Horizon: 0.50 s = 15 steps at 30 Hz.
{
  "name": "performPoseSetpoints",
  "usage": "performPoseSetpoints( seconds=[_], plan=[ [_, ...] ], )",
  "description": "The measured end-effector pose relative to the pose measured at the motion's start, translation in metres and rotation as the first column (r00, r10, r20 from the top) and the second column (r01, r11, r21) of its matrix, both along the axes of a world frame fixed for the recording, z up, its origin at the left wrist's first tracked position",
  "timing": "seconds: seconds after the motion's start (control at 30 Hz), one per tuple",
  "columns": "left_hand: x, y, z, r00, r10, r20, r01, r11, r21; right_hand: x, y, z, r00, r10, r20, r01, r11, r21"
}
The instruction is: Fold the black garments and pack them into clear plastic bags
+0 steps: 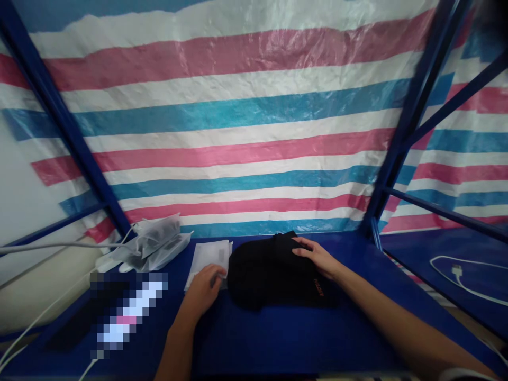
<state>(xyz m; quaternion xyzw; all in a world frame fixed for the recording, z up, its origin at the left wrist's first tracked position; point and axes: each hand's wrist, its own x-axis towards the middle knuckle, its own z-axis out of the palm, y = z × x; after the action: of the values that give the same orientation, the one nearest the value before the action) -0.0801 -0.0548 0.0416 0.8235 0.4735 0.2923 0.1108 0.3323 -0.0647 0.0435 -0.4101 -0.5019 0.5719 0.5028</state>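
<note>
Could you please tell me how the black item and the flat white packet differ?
The black item is dark and larger; the flat white packet is pale and smaller. The black item looks bulky, while the flat white packet looks thin. Both lie on the blue surface.

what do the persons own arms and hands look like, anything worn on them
The bare left hand and bare right hand show no gloves, rings or watch. The left forearm and right forearm are uncovered, slim, with no markings I can make out. A whitish edge by the right arm, at the picture's bottom, may be a sleeve; too little shows to tell.
</note>
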Motion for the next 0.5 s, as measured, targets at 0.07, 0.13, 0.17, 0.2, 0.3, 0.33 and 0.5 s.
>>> performPoseSetpoints(
  seconds=[0.07,0.13,0.17,0.2,0.3,0.33,0.5],
  plan=[
    [0.003,-0.006,0.008,0.999,-0.020,0.039,0.020,1.000,-0.006,-0.004,-0.002,0.001,0.996,0.000,-0.085,-0.005,0.998,-0.067],
    [0.011,-0.009,0.019,0.991,-0.015,0.134,0.011,0.999,0.034,-0.010,-0.003,0.002,0.987,-0.023,-0.158,0.005,0.993,-0.115],
    [0.019,-0.010,0.024,0.979,-0.005,0.204,-0.004,0.999,0.042,-0.012,-0.003,0.003,0.980,-0.039,-0.196,0.014,0.992,-0.126],
    [0.028,-0.010,0.028,0.958,0.009,0.286,-0.016,1.000,0.023,-0.015,-0.003,0.004,0.970,-0.048,-0.238,0.017,0.991,-0.130],
    [0.071,-0.005,0.038,0.835,0.049,0.548,0.082,0.973,-0.214,-0.025,-0.005,0.006,0.925,0.004,-0.379,-0.048,0.993,-0.108],
    [0.087,-0.003,0.039,0.774,0.067,0.630,0.166,0.938,-0.303,-0.028,-0.006,0.007,0.906,0.040,-0.421,-0.088,0.992,-0.095],
    [0.160,0.006,0.039,0.642,0.109,0.759,0.488,0.705,-0.514,-0.040,-0.011,0.001,0.855,0.154,-0.496,-0.226,0.970,-0.088]
  ],
)
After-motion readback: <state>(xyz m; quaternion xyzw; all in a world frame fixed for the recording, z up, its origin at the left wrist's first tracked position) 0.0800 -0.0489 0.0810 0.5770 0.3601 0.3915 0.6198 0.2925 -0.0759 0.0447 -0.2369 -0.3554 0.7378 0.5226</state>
